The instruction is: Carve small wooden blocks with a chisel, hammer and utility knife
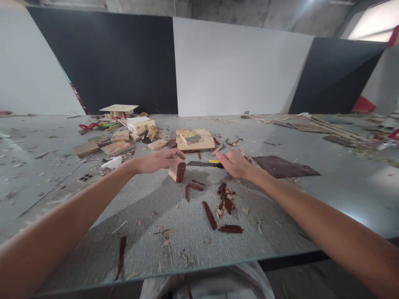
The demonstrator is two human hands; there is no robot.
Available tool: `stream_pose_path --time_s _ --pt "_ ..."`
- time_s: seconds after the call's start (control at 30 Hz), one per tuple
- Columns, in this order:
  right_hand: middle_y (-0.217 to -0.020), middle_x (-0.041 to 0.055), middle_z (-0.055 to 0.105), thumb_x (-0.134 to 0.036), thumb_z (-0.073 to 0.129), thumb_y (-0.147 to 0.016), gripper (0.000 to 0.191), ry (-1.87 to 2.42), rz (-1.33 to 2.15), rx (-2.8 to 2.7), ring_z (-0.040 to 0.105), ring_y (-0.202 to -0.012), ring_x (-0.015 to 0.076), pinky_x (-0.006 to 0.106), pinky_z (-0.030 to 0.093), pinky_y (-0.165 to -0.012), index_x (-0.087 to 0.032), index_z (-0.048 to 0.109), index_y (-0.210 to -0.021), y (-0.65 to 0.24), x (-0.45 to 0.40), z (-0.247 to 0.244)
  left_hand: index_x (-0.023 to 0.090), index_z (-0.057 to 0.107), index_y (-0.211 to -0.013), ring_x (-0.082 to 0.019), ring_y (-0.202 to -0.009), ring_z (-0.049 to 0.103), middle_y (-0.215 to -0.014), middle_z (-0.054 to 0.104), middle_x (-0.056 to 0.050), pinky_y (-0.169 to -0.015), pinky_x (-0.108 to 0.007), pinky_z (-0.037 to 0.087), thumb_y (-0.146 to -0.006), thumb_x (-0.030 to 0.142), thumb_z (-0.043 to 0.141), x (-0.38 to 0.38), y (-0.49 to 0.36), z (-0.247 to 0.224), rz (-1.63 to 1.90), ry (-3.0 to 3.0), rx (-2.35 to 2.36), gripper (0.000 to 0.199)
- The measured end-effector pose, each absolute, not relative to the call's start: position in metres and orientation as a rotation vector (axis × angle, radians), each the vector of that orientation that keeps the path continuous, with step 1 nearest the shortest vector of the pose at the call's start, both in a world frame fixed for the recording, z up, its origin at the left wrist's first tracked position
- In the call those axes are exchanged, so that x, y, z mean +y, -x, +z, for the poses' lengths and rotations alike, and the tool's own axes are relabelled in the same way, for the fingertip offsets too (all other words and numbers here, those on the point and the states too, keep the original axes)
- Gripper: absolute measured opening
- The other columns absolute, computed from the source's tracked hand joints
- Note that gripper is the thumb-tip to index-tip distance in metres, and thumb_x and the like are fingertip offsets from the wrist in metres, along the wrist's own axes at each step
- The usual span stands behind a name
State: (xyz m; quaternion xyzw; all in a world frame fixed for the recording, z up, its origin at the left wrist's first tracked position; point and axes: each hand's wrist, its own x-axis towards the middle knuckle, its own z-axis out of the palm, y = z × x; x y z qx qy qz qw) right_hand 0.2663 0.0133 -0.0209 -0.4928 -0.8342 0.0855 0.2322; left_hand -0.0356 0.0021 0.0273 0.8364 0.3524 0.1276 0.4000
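My left hand [160, 160] is closed on a small wood block [178, 173], which stands on the table with pale wood on one face and dark reddish brown on the other. My right hand [233, 163] is wrapped round the handle of a yellow and black utility knife [204, 163]. The knife's dark blade points left, and its tip is close to the block's upper right side; whether they touch I cannot tell. Dark brown shavings [195, 187] lie just below the block, and a heap of chips [227, 199] is below my right hand.
Beyond the hands lies a pale printed board [199, 143]. Wood pieces [116, 148] and a small model house [140, 126] are at the left. A dark flat sheet [285, 167] is at the right. The table's front edge [187, 272] is near me.
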Motion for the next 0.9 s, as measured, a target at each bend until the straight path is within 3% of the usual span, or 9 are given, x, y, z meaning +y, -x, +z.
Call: stream_pose_path --time_s 0.13,0.2,0.33,0.47,0.57,0.7,0.9 --pt "-0.042 -0.004 0.024 -0.05 0.023 -0.095 0.054 1.343 0.281 -2.281 0.023 -0.04 0.0105 0.03 0.02 -0.047 -0.023 0.025 -0.049 -0.271 0.017 -0.022 0.018 0.054 -0.111 -0.022 -0.095 0.049 -0.109 0.052 -0.01 -0.075 -0.029 0.039 -0.092 0.047 0.04 0.003 0.034 0.026 0.338 -2.175 0.995 0.037" --pt "-0.043 -0.0036 0.026 -0.05 0.023 -0.095 0.054 1.344 0.265 -2.267 0.026 -0.04 0.0107 0.03 0.02 -0.047 -0.023 0.025 -0.049 -0.272 0.019 -0.023 0.018 0.05 -0.117 -0.022 -0.093 0.051 -0.105 0.054 -0.01 -0.073 -0.029 0.04 -0.089 0.046 0.047 0.006 0.036 0.022 0.346 -2.203 1.017 0.039" --pt "-0.042 -0.0038 0.026 -0.053 0.02 -0.095 0.055 1.288 0.237 -2.276 0.028 -0.041 0.0112 0.029 0.02 -0.048 -0.023 0.025 -0.05 -0.27 0.018 -0.025 0.021 0.033 -0.136 -0.02 -0.082 0.057 -0.096 0.059 -0.008 -0.066 -0.028 0.041 -0.076 0.036 0.066 0.011 0.04 0.012 0.382 -2.23 1.001 0.07" --pt "-0.048 -0.0033 0.033 -0.049 0.018 -0.097 0.053 1.179 0.23 -2.331 0.033 -0.045 0.0118 0.029 0.024 -0.053 -0.022 0.031 -0.054 -0.269 0.016 -0.021 0.021 0.027 -0.139 -0.019 -0.077 0.057 -0.097 0.059 -0.009 -0.06 -0.026 0.041 -0.073 0.034 0.069 0.015 0.04 0.009 0.598 -2.166 1.007 0.079" --pt "-0.05 -0.0037 0.035 -0.047 0.022 -0.096 0.048 1.134 0.223 -2.376 0.033 -0.047 0.0119 0.029 0.023 -0.053 -0.022 0.035 -0.058 -0.27 0.014 -0.018 0.021 0.031 -0.134 -0.018 -0.076 0.058 -0.098 0.061 -0.009 -0.058 -0.026 0.042 -0.076 0.037 0.066 0.015 0.039 0.015 0.716 -2.005 1.009 0.069" --pt "-0.055 -0.0028 0.041 -0.043 0.029 -0.095 0.041 1.049 0.161 -2.493 0.035 -0.05 0.0117 0.029 0.023 -0.055 -0.02 0.041 -0.064 -0.27 0.011 -0.016 0.019 0.052 -0.12 -0.014 -0.063 0.053 -0.092 0.064 -0.009 -0.05 -0.025 0.035 -0.077 0.041 0.063 0.011 0.038 0.026 0.689 -2.001 1.224 0.05" --pt "-0.065 0.0022 0.055 -0.049 0.038 -0.09 0.04 1.105 0.051 -2.546 0.044 -0.056 0.0138 0.029 0.026 -0.057 -0.016 0.057 -0.08 -0.266 0.005 -0.013 0.02 0.07 -0.096 -0.021 -0.084 0.058 -0.1 0.066 -0.007 -0.07 -0.03 0.04 -0.074 0.036 0.064 0.005 0.034 0.034 0.611 -2.289 1.271 0.028"
